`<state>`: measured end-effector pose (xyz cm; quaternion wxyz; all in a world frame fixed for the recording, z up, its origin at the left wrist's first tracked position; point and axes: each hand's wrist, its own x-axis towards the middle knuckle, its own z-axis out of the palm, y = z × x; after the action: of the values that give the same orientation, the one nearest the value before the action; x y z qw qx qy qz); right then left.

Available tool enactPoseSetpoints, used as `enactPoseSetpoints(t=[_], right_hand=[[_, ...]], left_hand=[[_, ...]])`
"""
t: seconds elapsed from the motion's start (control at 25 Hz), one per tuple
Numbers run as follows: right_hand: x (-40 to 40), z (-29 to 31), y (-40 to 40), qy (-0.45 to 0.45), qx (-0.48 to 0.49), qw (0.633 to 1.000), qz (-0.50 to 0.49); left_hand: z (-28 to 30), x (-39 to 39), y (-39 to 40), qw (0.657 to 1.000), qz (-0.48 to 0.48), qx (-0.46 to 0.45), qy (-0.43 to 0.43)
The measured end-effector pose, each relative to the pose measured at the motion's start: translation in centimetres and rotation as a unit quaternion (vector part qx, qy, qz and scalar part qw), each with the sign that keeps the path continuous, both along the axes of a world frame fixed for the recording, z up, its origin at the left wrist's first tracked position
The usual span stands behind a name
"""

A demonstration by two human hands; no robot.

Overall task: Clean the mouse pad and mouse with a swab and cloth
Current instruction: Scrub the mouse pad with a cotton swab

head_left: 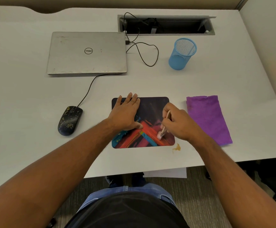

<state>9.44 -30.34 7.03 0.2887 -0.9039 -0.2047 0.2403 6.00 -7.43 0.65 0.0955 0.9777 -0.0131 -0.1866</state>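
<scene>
Two bare hands work at a big white desk (pixel 35 99). Far back lies a shut silver laptop (pixel 87 52) with the word DELL in a ring. The bright mouse pad (pixel 152 112) sits near the front edge, with a folded purple cloth (pixel 208 119) just to its right. The black mouse (pixel 70 120) with gold flecks lies well to its left. A blue mesh cup (pixel 182 54) stands behind. The left hand (pixel 125 112) presses flat on the pad. The right hand (pixel 177 122) pinches a swab (pixel 162 130), its tip touching the pad.
</scene>
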Motion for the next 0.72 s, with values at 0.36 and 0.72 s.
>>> enactPoseSetpoints(t=[0.36, 0.72], right_hand=[[-1.5, -0.8, -0.4, 0.043, 0.028, 0.999, 0.009], [-1.4, -0.2, -1.3, 0.04, -0.003, 0.997, 0.072]], left_hand=[[-0.1, 0.1, -0.1, 1.0, 0.002, 0.007, 0.002], [0.1, 0.0, 0.0, 1.0, -0.001, 0.002, -0.001]])
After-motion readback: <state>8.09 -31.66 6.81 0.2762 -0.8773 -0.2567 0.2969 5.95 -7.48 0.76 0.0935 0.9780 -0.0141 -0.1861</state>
